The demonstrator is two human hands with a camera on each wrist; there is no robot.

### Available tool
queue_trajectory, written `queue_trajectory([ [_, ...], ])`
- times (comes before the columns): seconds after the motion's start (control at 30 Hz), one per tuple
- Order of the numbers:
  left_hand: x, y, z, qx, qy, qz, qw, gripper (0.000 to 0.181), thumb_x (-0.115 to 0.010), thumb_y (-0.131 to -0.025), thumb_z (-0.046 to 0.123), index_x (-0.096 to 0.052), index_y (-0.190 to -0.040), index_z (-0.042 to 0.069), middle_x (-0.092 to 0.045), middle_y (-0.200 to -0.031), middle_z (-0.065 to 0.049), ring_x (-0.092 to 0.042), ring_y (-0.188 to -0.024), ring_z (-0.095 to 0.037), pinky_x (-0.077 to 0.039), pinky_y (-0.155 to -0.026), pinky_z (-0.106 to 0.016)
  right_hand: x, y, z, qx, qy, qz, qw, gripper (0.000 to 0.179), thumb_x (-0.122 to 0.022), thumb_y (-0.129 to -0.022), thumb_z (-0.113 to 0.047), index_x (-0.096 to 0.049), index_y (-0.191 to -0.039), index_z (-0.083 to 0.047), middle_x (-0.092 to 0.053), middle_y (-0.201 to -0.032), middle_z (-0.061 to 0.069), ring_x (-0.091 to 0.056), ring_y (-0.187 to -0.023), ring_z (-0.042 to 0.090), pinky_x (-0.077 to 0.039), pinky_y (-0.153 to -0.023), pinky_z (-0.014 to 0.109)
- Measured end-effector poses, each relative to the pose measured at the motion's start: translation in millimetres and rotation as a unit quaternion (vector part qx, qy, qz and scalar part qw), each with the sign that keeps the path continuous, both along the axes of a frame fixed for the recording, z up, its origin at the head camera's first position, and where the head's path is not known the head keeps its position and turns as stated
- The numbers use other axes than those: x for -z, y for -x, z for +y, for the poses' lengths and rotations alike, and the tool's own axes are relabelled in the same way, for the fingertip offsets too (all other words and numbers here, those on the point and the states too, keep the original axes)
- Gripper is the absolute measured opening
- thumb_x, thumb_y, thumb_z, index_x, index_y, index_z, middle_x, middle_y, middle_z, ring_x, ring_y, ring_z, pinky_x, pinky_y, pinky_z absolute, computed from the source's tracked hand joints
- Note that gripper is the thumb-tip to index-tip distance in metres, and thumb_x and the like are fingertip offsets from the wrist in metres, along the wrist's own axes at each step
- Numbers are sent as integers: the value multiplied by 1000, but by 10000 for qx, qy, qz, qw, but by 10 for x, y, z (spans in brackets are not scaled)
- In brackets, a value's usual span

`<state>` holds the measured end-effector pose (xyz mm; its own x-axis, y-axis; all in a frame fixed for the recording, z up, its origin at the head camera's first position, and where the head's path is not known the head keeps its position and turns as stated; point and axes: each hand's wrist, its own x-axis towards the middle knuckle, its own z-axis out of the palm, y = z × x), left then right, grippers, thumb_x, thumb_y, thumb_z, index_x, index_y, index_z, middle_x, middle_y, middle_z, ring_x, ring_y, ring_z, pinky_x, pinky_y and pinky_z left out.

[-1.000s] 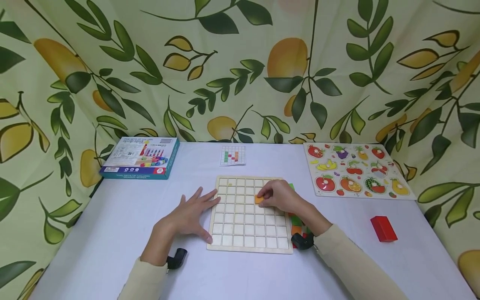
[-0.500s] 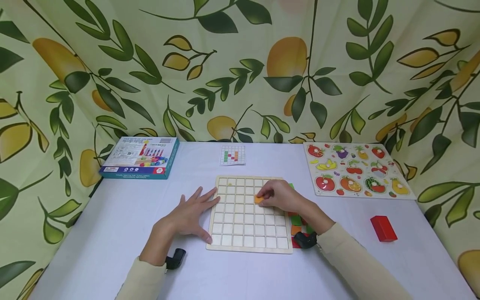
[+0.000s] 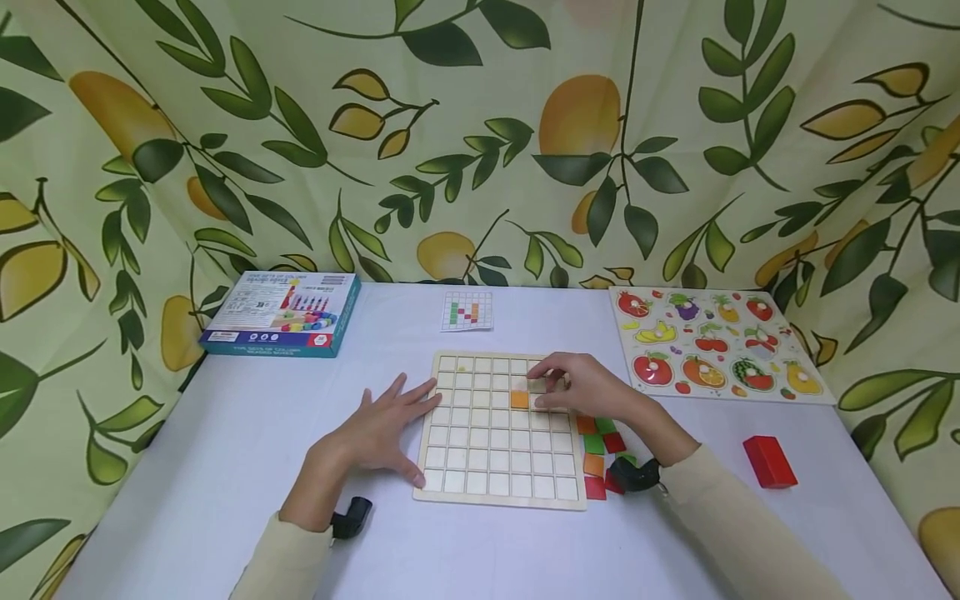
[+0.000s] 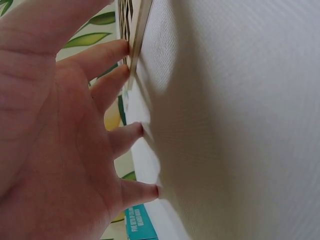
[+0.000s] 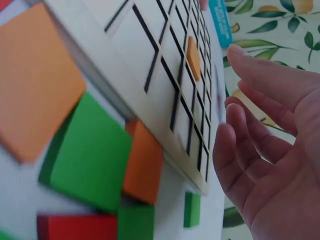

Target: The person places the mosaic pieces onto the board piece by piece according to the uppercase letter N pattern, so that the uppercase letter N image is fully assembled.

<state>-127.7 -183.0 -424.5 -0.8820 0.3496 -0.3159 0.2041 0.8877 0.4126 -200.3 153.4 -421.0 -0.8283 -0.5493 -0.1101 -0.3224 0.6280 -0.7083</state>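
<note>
A wooden grid board (image 3: 498, 460) lies on the white table. One orange square tile (image 3: 519, 400) sits in a cell right of its middle; the right wrist view shows this orange tile (image 5: 194, 58) too. My left hand (image 3: 378, 429) spreads its fingers along the board's left edge, with thumb and fingertips touching the rim. In the left wrist view, two fingertips (image 4: 122, 47) meet the board's side. Just right of the tile, my right hand (image 3: 581, 387) hovers over the board, fingers loosely bent and apart from the thumb, holding nothing. It hides some upper-right cells.
Loose green tiles (image 3: 593, 444), red tiles (image 3: 595, 488) and orange tiles (image 3: 593, 465) lie along the board's right edge. Behind the board is a pattern card (image 3: 467, 312). A box (image 3: 281, 317), a fruit puzzle (image 3: 720, 342) and a red block (image 3: 770, 462) stand around.
My right hand has let go of the orange tile and moved slightly right, its fingers parting. The tile stays in its cell. My left hand has kept its place.
</note>
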Motion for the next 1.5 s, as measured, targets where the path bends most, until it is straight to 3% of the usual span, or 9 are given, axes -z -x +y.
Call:
queue_trajectory([
  [0.2, -6, 10, 5, -1, 51, -18, 10000, 119, -98, -55, 51, -41, -157, 29, -22, -172, 9, -4, -163, -36, -6, -119, -80, -90, -34, 174, 123, -91, 181, 9997, 40, -83, -86, -22, -71, -123, -12, -72, -114, 6, -61, -102, 21, -56, -76, 19],
  [0.47, 3, 2, 6, 3, 40, -29, 10000, 118, -97, -55, 51, -41, -157, 28, -22, -172, 9, -4, -163, -36, -6, -120, -80, -167, -124, 397, 255, -203, 242, 9992, 44, -82, -87, -24, -70, -127, -13, -71, -125, 7, -63, -113, 24, -57, -88, 27],
  [0.93, 22, -1, -6, 51, 40, -31, 10000, 120, -97, -55, 52, -41, -157, 27, -22, -173, 9, -4, -163, -37, -5, -120, -80, -61, -298, 604, 320, -40, 107, 9994, 41, -82, -87, -21, -70, -124, -10, -72, -122, 8, -65, -113, 25, -57, -86, 21],
  [1.27, -16, -8, -29, 111, 46, 16, 9999, 120, -98, -55, 51, -41, -157, 27, -22, -173, 8, -5, -162, -38, -7, -119, -81, 27, -369, 626, 465, -58, -17, 9989, 40, -82, -86, -25, -72, -123, -12, -72, -126, 8, -63, -121, 31, -58, -99, 52],
  [1.5, -27, -21, -23, 84, 30, -65, 9999, 119, -97, -55, 51, -41, -157, 27, -22, -173, 7, -5, -162, -38, -6, -120, -80, 112, -404, 654, 543, -94, -36, 9985, 38, -82, -87, -24, -72, -122, -15, -71, -128, 8, -62, -121, 30, -56, -102, 53],
])
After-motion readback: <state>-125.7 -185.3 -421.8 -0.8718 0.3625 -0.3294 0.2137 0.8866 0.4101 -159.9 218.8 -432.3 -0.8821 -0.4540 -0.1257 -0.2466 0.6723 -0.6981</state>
